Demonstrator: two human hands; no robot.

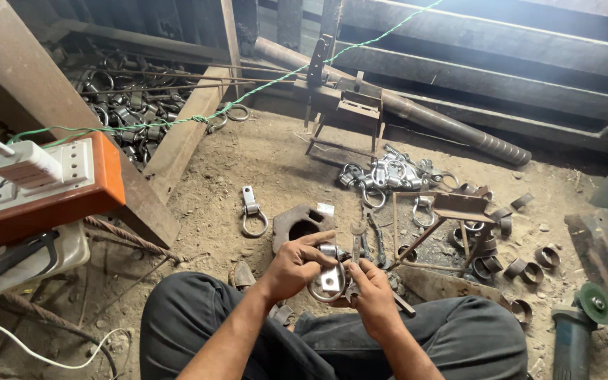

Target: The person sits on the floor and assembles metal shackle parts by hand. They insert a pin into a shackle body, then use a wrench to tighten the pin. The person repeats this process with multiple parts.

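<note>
I sit on a dirt floor with both hands in front of my knees. My left hand [295, 266] and my right hand [373, 295] together hold a small metal ring-and-bracket piece [328, 280]; the left grips its top, the right its right side. A spanner [357, 243] stands just beyond my fingers. A thick rusty plate with a hole [297, 223] lies just past my left hand. One finished ring clamp [252, 213] lies alone on the dirt to the left.
A heap of shiny ring clamps [392, 174] lies ahead, short metal sleeves [522, 269] at right, a small metal stand [459, 211] between. A green angle grinder [578, 320] sits at lower right. An orange socket board [43, 179] at left. More rings [131, 98] behind a wooden beam.
</note>
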